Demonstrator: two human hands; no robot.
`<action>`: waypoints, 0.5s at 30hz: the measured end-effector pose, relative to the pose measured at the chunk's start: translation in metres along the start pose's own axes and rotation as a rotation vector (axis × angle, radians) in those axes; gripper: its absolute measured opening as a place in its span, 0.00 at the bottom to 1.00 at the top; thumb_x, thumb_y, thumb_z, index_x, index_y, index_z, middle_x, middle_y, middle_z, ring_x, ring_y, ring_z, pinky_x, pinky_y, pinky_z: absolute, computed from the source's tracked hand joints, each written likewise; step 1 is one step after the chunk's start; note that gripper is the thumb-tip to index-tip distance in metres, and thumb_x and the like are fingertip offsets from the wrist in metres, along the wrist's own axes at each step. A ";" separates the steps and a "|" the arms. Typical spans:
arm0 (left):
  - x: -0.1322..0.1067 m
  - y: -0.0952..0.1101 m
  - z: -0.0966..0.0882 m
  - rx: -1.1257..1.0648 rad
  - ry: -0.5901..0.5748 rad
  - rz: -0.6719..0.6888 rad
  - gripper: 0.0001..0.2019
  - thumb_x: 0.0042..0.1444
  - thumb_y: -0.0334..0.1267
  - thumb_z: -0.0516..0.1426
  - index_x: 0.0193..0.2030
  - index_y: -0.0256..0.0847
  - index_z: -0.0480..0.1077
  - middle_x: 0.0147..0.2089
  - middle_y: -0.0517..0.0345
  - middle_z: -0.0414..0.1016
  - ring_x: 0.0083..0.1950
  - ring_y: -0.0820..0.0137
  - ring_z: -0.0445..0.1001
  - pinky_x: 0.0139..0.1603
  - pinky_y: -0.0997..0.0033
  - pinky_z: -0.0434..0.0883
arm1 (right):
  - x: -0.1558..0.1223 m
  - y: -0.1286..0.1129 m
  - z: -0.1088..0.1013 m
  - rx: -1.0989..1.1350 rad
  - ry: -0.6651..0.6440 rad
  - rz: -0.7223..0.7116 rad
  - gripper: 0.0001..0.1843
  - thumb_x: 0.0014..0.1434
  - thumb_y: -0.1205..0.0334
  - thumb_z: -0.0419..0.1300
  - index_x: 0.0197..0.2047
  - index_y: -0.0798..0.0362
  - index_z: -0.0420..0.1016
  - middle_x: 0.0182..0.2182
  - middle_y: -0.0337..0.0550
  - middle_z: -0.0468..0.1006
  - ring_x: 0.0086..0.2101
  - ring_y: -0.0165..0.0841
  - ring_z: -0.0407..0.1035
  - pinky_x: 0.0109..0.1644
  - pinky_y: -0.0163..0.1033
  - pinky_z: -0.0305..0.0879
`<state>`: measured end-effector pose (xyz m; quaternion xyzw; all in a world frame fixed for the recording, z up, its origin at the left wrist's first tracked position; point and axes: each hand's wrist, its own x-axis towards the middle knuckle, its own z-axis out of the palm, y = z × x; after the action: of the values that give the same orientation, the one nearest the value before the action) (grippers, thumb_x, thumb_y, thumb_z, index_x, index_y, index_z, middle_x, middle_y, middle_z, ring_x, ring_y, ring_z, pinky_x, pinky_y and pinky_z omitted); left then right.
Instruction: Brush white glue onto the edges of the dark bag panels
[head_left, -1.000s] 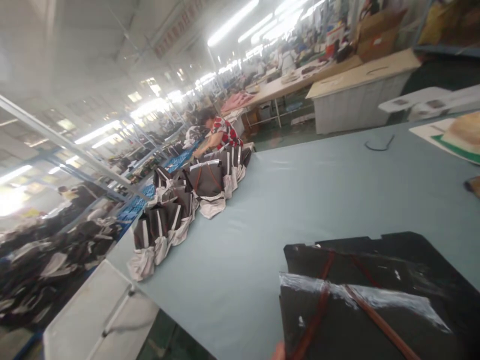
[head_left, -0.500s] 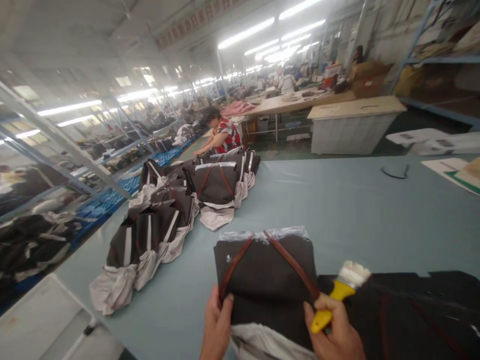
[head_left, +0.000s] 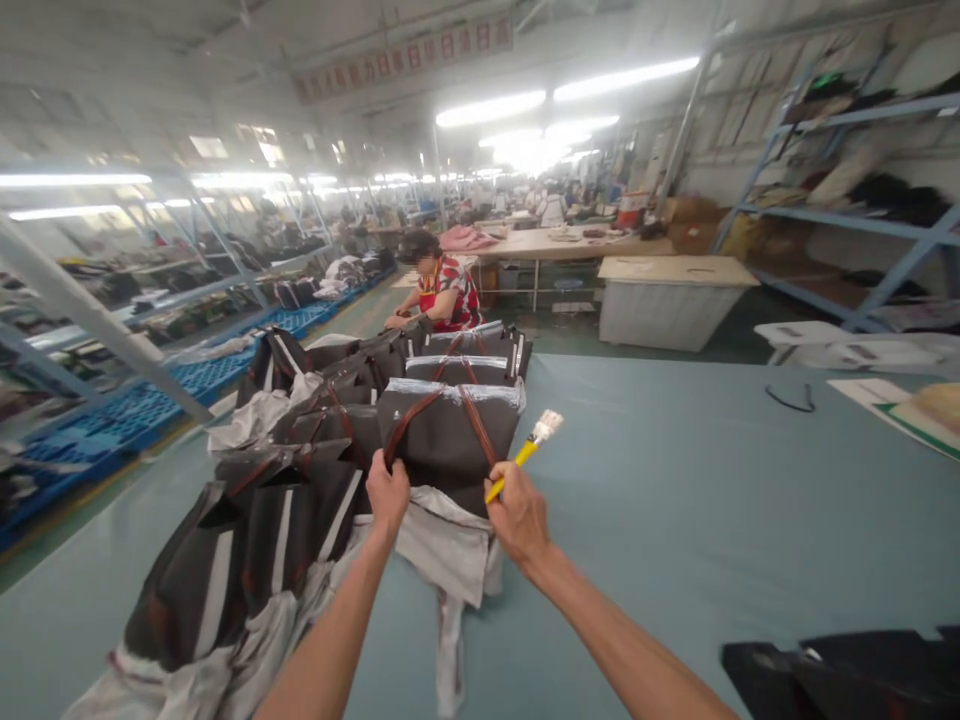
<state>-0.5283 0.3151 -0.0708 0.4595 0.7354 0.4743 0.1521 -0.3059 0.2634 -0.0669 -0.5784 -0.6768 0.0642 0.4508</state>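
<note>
A dark bag piece [head_left: 442, 440] with two brown straps and a white, glue-like smear along its top edge is held out over the table. My left hand [head_left: 388, 490] grips its left side, thumb on the front. On its right side, my right hand [head_left: 517, 510] is closed around the piece and also holds a paintbrush [head_left: 529, 455] with a yellow handle and white-coated bristles, pointing up and right. Pale lining cloth [head_left: 446, 550] hangs below the piece. Right behind it stand similar bag pieces [head_left: 480, 370] in a row.
More dark bag pieces [head_left: 210, 570] with pale lining crowd the left of the blue-green table [head_left: 660, 500]. Other dark pieces [head_left: 847, 670] lie at the lower right. A person [head_left: 442, 290] in a red patterned top works beyond the table. A thin black strip [head_left: 791, 402] lies at the right.
Both hands have carried the bag piece forward and left, from near me to the front of the standing row. The brush has travelled along in my right hand. My view has shifted too.
</note>
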 end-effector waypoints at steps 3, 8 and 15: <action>0.017 -0.017 0.018 0.031 0.007 -0.016 0.08 0.59 0.38 0.52 0.42 0.41 0.71 0.35 0.51 0.74 0.43 0.55 0.76 0.50 0.57 0.71 | 0.015 0.009 0.024 -0.036 -0.009 -0.007 0.09 0.59 0.72 0.53 0.40 0.49 0.68 0.35 0.44 0.80 0.36 0.39 0.76 0.38 0.37 0.66; 0.027 -0.041 0.050 0.047 0.033 -0.057 0.11 0.62 0.39 0.51 0.44 0.40 0.72 0.36 0.50 0.75 0.43 0.55 0.76 0.49 0.57 0.71 | 0.024 0.021 0.044 -0.088 -0.026 -0.031 0.07 0.63 0.71 0.54 0.40 0.49 0.69 0.35 0.46 0.80 0.36 0.40 0.76 0.37 0.38 0.67; 0.032 -0.055 0.079 0.050 0.071 -0.133 0.14 0.63 0.37 0.52 0.52 0.37 0.71 0.45 0.44 0.79 0.50 0.54 0.78 0.55 0.53 0.73 | 0.019 0.025 0.047 -0.124 -0.009 -0.031 0.07 0.64 0.65 0.63 0.44 0.49 0.69 0.54 0.55 0.82 0.49 0.45 0.80 0.43 0.42 0.76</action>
<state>-0.5223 0.3787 -0.1500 0.3960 0.7808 0.4608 0.1455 -0.3181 0.3076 -0.1000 -0.5943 -0.6905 0.0176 0.4120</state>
